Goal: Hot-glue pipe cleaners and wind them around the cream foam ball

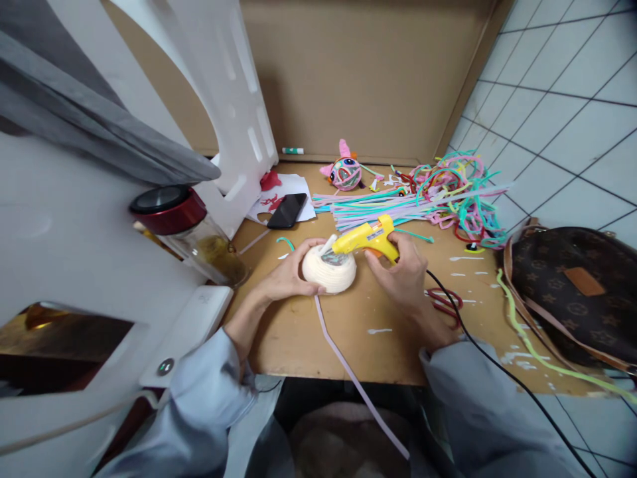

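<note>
Over the middle of the table, my left hand (290,273) grips a round cream ball (329,277) from its left side, thumb underneath. Its wall looks coiled from cord, with a grey patch showing on top. My right hand (404,269) is wrapped around a yellow glue gun (365,239). The gun's nozzle points left, at the ball's top, beside a short white piece (328,244) that sticks up there; whether they touch I cannot tell. A pale lilac pipe cleaner (343,362) trails from under the ball over the table's front edge.
Pipe cleaners (378,211) lie behind my hands, with a tangled heap (462,192) to their right. A pink-eared ball (346,174), a phone (287,211) and red-handled scissors (444,307) are nearby. A brown handbag (572,292) stands right, a glass bottle (199,239) left. The gun's black cord (490,368) crosses my right forearm.
</note>
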`<action>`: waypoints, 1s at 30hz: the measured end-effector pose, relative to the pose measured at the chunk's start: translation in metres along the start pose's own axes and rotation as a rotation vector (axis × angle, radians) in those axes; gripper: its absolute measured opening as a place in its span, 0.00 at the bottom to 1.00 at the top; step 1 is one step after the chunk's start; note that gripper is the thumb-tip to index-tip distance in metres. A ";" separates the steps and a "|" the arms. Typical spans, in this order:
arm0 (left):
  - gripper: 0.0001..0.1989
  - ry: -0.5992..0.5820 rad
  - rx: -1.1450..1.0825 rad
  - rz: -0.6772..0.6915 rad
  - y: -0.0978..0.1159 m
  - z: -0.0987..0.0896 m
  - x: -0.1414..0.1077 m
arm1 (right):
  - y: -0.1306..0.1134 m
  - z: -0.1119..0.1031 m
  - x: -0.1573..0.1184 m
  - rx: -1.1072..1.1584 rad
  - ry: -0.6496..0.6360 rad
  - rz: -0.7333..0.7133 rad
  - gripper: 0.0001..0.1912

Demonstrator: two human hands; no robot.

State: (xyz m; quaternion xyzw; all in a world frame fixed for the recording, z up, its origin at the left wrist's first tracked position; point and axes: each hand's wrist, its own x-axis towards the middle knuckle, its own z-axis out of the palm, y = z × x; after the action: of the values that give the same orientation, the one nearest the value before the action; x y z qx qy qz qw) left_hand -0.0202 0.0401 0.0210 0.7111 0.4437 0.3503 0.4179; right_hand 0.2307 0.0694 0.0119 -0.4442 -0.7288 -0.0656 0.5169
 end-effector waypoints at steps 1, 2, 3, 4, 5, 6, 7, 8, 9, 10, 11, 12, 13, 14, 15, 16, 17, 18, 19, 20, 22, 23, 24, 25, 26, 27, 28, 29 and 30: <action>0.46 0.001 0.004 0.002 0.000 0.000 0.000 | -0.001 0.001 0.000 0.010 -0.010 0.029 0.14; 0.46 0.002 0.006 0.004 0.000 0.000 0.000 | -0.002 0.001 0.000 0.020 -0.020 0.063 0.14; 0.46 0.004 0.006 0.006 0.000 0.000 0.000 | -0.002 0.002 0.000 0.035 -0.029 0.102 0.14; 0.46 0.005 0.003 0.008 0.000 0.000 0.000 | -0.003 0.002 0.001 0.054 -0.037 0.145 0.14; 0.46 0.006 0.000 0.009 0.000 0.000 0.000 | -0.004 0.003 0.001 0.078 -0.042 0.190 0.14; 0.46 0.006 -0.005 0.009 0.000 0.000 0.000 | -0.005 0.003 0.002 0.108 -0.046 0.238 0.15; 0.46 0.006 -0.009 0.007 0.000 0.000 0.000 | -0.006 0.003 0.003 0.145 -0.052 0.290 0.15; 0.46 0.007 -0.015 0.002 0.000 0.000 0.000 | -0.006 0.002 0.004 0.189 -0.060 0.343 0.16; 0.47 0.007 -0.021 -0.004 0.000 0.000 0.001 | -0.007 0.002 0.006 0.237 -0.066 0.392 0.17; 0.47 0.008 -0.027 -0.010 0.000 0.001 0.001 | -0.006 0.001 0.007 0.282 -0.072 0.434 0.17; 0.48 0.008 -0.031 -0.017 0.000 0.001 0.001 | -0.006 0.000 0.009 0.319 -0.071 0.468 0.18; 0.48 0.011 -0.034 -0.023 0.000 0.001 0.001 | -0.004 -0.002 0.011 0.338 -0.062 0.491 0.18; 0.48 0.015 -0.035 -0.027 0.000 0.001 0.001 | -0.001 -0.003 0.013 0.328 -0.047 0.504 0.17; 0.48 0.019 -0.036 -0.029 -0.001 0.001 0.001 | 0.003 -0.005 0.015 0.285 -0.033 0.513 0.17; 0.48 0.019 -0.038 -0.030 -0.001 0.001 0.001 | 0.008 -0.007 0.017 0.209 -0.031 0.523 0.16; 0.48 0.018 -0.041 -0.029 -0.001 0.001 0.001 | 0.015 -0.009 0.019 0.111 -0.044 0.534 0.16; 0.48 0.016 -0.046 -0.026 -0.001 0.001 0.001 | 0.022 -0.011 0.020 0.004 -0.079 0.545 0.16; 0.48 0.015 -0.050 -0.022 -0.001 0.001 0.000 | 0.029 -0.013 0.021 -0.099 -0.130 0.553 0.17; 0.47 0.014 -0.051 -0.018 -0.001 0.000 0.000 | 0.036 -0.015 0.022 -0.183 -0.188 0.557 0.19; 0.47 0.013 -0.051 -0.015 -0.001 0.000 0.000 | 0.041 -0.017 0.022 -0.247 -0.247 0.552 0.20; 0.47 0.011 -0.049 -0.007 -0.001 -0.001 0.000 | 0.049 -0.022 0.023 -0.342 -0.372 0.530 0.22; 0.46 0.008 -0.046 -0.004 -0.001 -0.001 0.000 | 0.050 -0.023 0.024 -0.388 -0.446 0.523 0.22; 0.46 0.003 -0.042 -0.003 -0.001 -0.001 0.000 | 0.049 -0.025 0.024 -0.437 -0.531 0.524 0.23; 0.46 -0.001 -0.038 -0.003 -0.002 -0.002 0.000 | 0.047 -0.026 0.025 -0.486 -0.624 0.529 0.23; 0.47 -0.003 -0.036 -0.006 -0.002 -0.002 0.000 | 0.044 -0.028 0.025 -0.535 -0.711 0.532 0.23; 0.47 -0.001 -0.036 -0.010 -0.002 -0.002 0.000 | 0.041 -0.029 0.025 -0.577 -0.780 0.525 0.23; 0.47 0.002 -0.037 -0.012 -0.002 -0.002 0.000 | 0.038 -0.029 0.025 -0.614 -0.823 0.508 0.23; 0.47 0.006 -0.040 -0.014 -0.002 -0.002 0.000 | 0.035 -0.030 0.024 -0.641 -0.836 0.477 0.22; 0.47 0.008 -0.043 -0.015 -0.002 -0.001 0.001 | 0.033 -0.030 0.024 -0.649 -0.815 0.433 0.22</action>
State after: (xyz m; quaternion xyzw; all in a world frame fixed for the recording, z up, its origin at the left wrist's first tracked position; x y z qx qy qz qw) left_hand -0.0219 0.0416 0.0194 0.6974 0.4431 0.3594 0.4338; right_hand 0.2736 0.0858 0.0330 -0.7093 -0.7042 -0.0022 0.0322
